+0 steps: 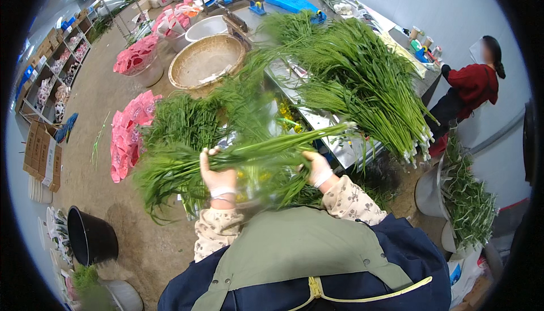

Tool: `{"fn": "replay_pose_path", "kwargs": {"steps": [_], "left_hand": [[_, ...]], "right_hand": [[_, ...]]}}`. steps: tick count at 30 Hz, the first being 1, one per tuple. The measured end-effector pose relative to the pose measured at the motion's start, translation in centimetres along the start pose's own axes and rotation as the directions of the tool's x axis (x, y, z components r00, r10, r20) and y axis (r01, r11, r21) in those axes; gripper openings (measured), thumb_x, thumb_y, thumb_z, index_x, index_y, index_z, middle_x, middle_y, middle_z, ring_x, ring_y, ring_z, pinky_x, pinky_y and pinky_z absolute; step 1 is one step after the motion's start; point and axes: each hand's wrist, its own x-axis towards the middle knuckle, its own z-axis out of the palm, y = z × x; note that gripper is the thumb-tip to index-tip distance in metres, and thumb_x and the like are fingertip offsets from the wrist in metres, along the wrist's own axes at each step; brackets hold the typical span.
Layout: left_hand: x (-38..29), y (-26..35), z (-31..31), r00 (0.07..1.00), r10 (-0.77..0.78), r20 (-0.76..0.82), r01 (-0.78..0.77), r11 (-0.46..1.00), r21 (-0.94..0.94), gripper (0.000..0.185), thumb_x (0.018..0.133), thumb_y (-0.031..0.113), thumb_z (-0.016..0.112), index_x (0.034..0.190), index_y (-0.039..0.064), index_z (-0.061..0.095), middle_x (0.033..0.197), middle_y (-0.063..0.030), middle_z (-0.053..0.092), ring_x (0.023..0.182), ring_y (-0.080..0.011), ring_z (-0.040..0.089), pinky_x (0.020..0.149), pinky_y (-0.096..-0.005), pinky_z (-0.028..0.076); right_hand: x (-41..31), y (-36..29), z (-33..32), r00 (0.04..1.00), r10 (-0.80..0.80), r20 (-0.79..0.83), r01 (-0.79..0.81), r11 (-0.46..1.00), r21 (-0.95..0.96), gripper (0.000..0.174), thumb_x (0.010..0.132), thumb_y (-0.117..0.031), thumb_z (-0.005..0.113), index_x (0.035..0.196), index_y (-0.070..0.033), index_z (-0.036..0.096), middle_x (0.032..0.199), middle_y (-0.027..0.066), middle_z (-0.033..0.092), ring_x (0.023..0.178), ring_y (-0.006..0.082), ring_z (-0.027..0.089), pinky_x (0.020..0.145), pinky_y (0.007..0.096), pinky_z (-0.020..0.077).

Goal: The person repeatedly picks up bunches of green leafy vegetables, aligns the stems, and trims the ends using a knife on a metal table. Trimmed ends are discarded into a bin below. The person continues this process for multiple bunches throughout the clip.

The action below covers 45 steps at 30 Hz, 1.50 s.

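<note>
My left hand [217, 177] is closed around a bundle of long green ornamental grass stems [276, 143]. The feathery tops spread to the left, and the pale cut ends point right, over the metal table. Below those stems, my right hand [318, 170] grips some green leaves [293, 183], blurred by motion. A large pile of the same grass [361, 73] lies across the metal table [340, 141], its whitish stem ends hanging over the near right edge. More upright grass [187, 120] stands just beyond my left hand. Yellow flowers [289, 115] show partly behind the held stems.
A round brown tub [206, 62] and pink-wrapped flowers [134, 134] stand ahead to the left. On the left floor is a black bucket [91, 236]. To the right are a bucket of greenery [467, 200] and a person in a red top [474, 81] by the table.
</note>
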Motion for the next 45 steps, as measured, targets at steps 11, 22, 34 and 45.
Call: {"fn": "replay_pose_path", "kwargs": {"steps": [11, 22, 34, 45], "left_hand": [[1.5, 10.9, -2.8, 0.94, 0.34, -0.006, -0.34, 0.94, 0.014, 0.01, 0.09, 0.021, 0.058, 0.092, 0.013, 0.063, 0.078, 0.0019, 0.061, 0.082, -0.016, 0.059, 0.093, -0.044, 0.042], [-1.9, -0.8, 0.8, 0.956, -0.109, 0.273, 0.108, 0.994, 0.018, 0.009, 0.091, 0.018, 0.057, 0.096, 0.011, 0.061, 0.083, -0.0017, 0.06, 0.089, -0.0191, 0.057, 0.1, -0.0434, 0.039], [-4.8, -1.3, 1.2, 0.979, -0.141, 0.147, 0.134, 0.989, 0.059, 0.013, 0.093, 0.022, 0.051, 0.088, 0.013, 0.059, 0.079, -0.0015, 0.061, 0.085, -0.0198, 0.058, 0.096, -0.0424, 0.041], [-2.1, 7.2, -1.4, 0.971, 0.147, 0.189, -0.144, 0.989, -0.028, 0.008, 0.089, 0.015, 0.058, 0.094, 0.01, 0.06, 0.078, -0.0011, 0.059, 0.084, -0.019, 0.058, 0.1, -0.043, 0.038]], "right_hand": [[-4.6, -17.9, -20.8, 0.555, -0.535, -0.637, 0.814, 0.507, 0.284, 0.026, 0.098, -0.024, 0.043, 0.1, -0.003, 0.058, 0.085, 0.0088, 0.065, 0.073, 0.0208, 0.063, 0.06, 0.0313, 0.0533], [-4.0, 2.0, 2.4, 0.952, -0.103, 0.29, 0.141, 0.983, -0.115, 0.028, 0.09, -0.019, 0.063, 0.114, -0.006, 0.06, 0.109, 0.0068, 0.064, 0.096, 0.0198, 0.058, 0.078, 0.0358, 0.0477], [-5.2, 3.9, 2.4, 0.987, 0.111, 0.119, -0.073, 0.957, -0.281, 0.02, 0.089, -0.018, 0.063, 0.102, -0.002, 0.067, 0.096, 0.0087, 0.067, 0.089, 0.0229, 0.062, 0.085, 0.0372, 0.0491], [-6.0, -11.7, -9.4, 0.753, -0.547, -0.367, 0.61, 0.789, 0.075, 0.021, 0.092, -0.025, 0.059, 0.093, -0.004, 0.064, 0.088, 0.0041, 0.067, 0.069, 0.0167, 0.06, 0.06, 0.0294, 0.0488]]}}
